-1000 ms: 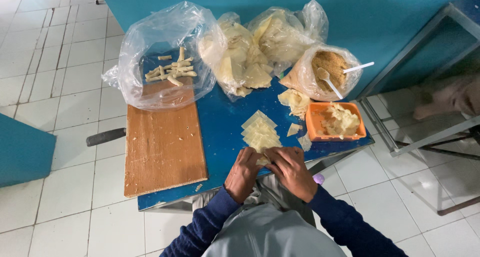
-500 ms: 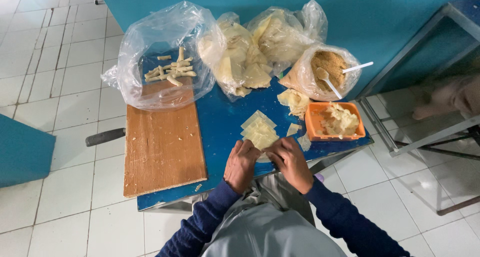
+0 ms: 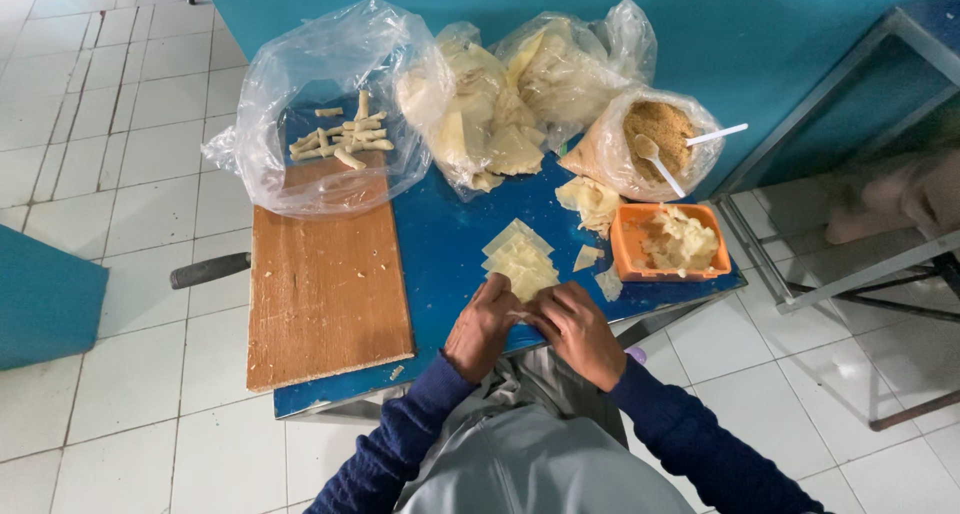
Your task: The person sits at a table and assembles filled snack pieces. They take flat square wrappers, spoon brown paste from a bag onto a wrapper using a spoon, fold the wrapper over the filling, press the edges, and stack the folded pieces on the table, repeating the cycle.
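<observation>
A person in dark blue sleeves sits at a small blue table (image 3: pixel 440 264), seen from above. Both hands meet at the table's near edge, at about 6 o'clock. The left hand (image 3: pixel 482 326) and right hand (image 3: pixel 578 330) are curled together, fingertips touching, pinching a small pale piece of wrapper between them; the piece itself is mostly hidden by the fingers. Just beyond the hands, at 12 o'clock from them, lies a small stack of pale yellow square wrappers (image 3: pixel 520 259), touching the fingertips. At 2 o'clock from the hands sits an orange tray (image 3: pixel 628 249) holding pale filling. At 9 o'clock lies a wooden board (image 3: pixel 325 284). On its far end rests an open clear plastic bag (image 3: pixel 300 104) with finished rolled sticks (image 3: pixel 345 139) inside. Farther back, at 12 to 1 o'clock, stand bags of more wrappers (image 3: pixel 500 114) and a bag of brown crumbs (image 3: pixel 655 134) with white spoons in it.
</observation>
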{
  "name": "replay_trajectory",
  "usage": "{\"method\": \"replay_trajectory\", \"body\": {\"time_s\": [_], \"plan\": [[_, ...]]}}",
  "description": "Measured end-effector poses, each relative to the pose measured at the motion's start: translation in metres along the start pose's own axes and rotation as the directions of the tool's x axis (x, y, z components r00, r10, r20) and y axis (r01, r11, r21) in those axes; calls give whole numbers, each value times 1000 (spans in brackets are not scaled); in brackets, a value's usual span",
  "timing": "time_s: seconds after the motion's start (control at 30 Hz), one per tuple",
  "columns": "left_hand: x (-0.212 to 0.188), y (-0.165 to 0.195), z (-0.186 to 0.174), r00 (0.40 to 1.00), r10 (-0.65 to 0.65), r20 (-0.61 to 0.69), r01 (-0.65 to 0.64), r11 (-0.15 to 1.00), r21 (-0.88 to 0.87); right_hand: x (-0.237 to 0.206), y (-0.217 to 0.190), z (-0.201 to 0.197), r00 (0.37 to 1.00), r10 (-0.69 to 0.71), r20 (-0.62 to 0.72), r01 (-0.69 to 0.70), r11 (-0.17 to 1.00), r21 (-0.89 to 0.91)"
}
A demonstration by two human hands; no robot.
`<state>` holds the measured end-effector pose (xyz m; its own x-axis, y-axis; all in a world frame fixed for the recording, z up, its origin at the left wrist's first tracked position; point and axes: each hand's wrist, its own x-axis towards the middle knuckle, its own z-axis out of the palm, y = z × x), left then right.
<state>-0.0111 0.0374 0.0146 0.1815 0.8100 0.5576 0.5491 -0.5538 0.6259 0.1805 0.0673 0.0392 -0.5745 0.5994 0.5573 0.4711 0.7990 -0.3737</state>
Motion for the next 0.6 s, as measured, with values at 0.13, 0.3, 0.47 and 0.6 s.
{"method": "replay_trajectory", "body": {"time_s": [0.13, 0.3, 0.47, 0.6], "plan": [[4, -6, 1, 999, 4, 44, -6, 999, 40, 3, 3, 0, 1000, -1, 19, 1, 1000, 9], [7, -5, 2, 972, -224, 70, 228, 971, -67, 7, 9, 2, 999, -47, 12, 47, 999, 5], [6, -2, 4, 987, -161, 10, 161, 987, -28, 8, 9, 5, 999, 47, 3, -47, 999, 16], [6, -8, 7, 990, -140, -3, 140, 990, -29, 9, 10, 3, 999, 33, 21, -34, 999, 23]]}}
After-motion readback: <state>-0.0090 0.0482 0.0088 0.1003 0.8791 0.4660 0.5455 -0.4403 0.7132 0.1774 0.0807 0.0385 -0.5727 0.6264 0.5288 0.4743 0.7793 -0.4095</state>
